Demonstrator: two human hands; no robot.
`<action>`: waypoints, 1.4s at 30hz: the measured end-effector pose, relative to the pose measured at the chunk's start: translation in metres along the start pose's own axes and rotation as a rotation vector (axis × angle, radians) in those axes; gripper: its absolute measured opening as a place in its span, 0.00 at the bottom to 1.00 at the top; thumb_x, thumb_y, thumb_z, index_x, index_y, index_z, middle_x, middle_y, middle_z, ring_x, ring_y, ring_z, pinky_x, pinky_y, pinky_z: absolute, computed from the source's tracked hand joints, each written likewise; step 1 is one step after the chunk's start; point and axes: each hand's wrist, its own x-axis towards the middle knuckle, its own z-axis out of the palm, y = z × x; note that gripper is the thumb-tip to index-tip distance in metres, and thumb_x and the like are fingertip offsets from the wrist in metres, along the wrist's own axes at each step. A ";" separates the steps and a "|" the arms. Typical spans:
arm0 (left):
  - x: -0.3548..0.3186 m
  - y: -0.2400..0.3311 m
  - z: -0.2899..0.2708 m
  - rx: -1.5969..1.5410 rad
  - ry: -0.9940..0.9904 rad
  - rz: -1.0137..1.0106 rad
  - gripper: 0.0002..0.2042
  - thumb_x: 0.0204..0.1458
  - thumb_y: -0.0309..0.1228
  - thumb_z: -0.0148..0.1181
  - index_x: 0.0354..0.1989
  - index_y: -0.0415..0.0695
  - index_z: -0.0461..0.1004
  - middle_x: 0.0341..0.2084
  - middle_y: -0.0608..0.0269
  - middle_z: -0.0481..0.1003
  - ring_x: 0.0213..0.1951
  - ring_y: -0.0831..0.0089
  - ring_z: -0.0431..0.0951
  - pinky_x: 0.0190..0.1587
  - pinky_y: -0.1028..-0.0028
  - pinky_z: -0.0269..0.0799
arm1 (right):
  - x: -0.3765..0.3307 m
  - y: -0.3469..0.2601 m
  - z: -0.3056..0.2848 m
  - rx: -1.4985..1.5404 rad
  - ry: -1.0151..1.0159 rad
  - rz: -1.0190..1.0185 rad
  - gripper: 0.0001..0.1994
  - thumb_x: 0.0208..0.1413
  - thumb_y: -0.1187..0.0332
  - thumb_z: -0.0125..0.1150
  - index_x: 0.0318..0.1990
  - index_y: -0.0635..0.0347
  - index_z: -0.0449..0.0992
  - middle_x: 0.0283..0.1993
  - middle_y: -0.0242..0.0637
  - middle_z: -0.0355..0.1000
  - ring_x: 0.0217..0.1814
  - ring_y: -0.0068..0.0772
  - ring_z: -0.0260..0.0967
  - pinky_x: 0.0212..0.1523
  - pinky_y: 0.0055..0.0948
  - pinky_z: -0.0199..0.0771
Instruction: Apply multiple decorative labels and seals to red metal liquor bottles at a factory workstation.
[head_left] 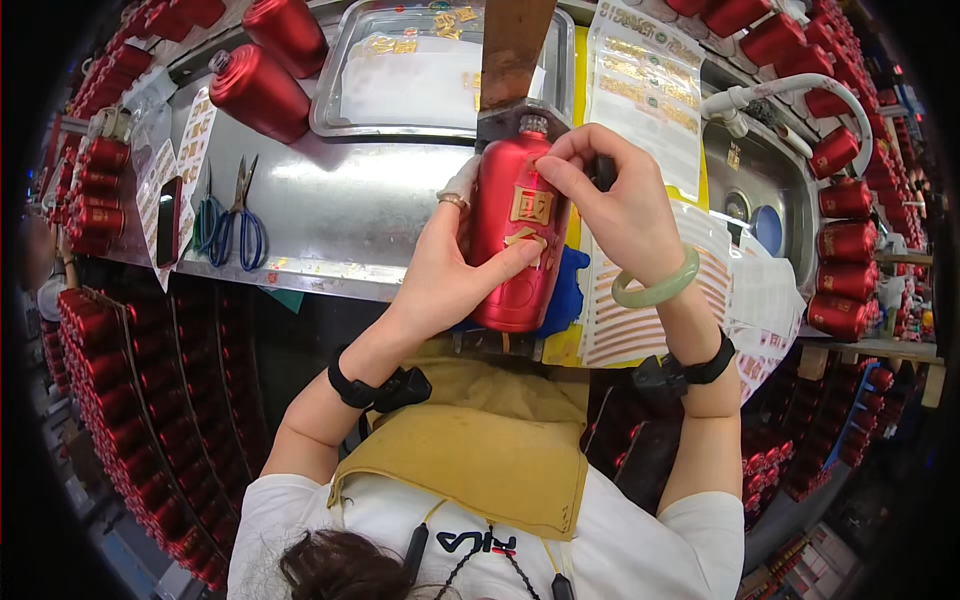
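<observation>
A glossy red bottle [500, 290] with a bare, clear-looking neck stands or leans on the bench in front of me, gold character decals on its front. My left hand [440, 265] is wrapped round its left side, the thumb pressed on the lower gold decal [524, 238]. A ring and a whitish covering show on that hand's fingers. At the bottle's upper right shoulder my right hand [622, 195] pinches thumb and forefinger together against the surface. Whatever lies between those fingertips is too small to make out. Blue cloth [568, 285] lies beside the bottle's base.
Two red bottles [262, 95] and a metal tray [335, 110] with gold decals are at the far left. Blue-handled scissors [240, 225] and a phone [169, 220] lie on the metal bench [330, 235]. Decal sheets [640, 320] cover the right side, beside a sink [740, 165].
</observation>
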 end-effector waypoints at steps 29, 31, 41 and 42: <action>0.019 -0.001 -0.010 -0.199 0.053 -0.122 0.38 0.63 0.30 0.64 0.74 0.31 0.48 0.68 0.46 0.62 0.67 0.65 0.66 0.69 0.66 0.62 | -0.043 0.022 0.021 0.392 0.042 0.257 0.36 0.58 0.66 0.73 0.70 0.62 0.60 0.36 0.22 0.57 0.35 0.13 0.56 0.38 0.15 0.61; 0.018 0.001 -0.009 -0.188 0.049 -0.116 0.38 0.62 0.30 0.64 0.74 0.31 0.48 0.68 0.47 0.62 0.67 0.65 0.66 0.69 0.66 0.62 | -0.043 0.024 0.023 0.413 0.057 0.252 0.35 0.58 0.67 0.73 0.70 0.62 0.61 0.36 0.22 0.57 0.35 0.13 0.56 0.39 0.15 0.61; 0.019 0.001 -0.007 -0.144 0.062 -0.107 0.38 0.61 0.29 0.66 0.73 0.30 0.49 0.67 0.46 0.63 0.66 0.65 0.67 0.68 0.65 0.64 | -0.040 0.025 0.023 0.380 0.081 0.263 0.31 0.59 0.66 0.71 0.67 0.60 0.64 0.34 0.21 0.58 0.34 0.13 0.56 0.38 0.15 0.59; 0.019 0.001 -0.007 -0.145 0.062 -0.107 0.38 0.61 0.29 0.66 0.73 0.30 0.49 0.67 0.46 0.63 0.66 0.65 0.67 0.68 0.65 0.64 | -0.040 0.025 0.023 0.380 0.081 0.263 0.31 0.59 0.66 0.71 0.67 0.60 0.64 0.34 0.21 0.58 0.34 0.13 0.56 0.38 0.15 0.59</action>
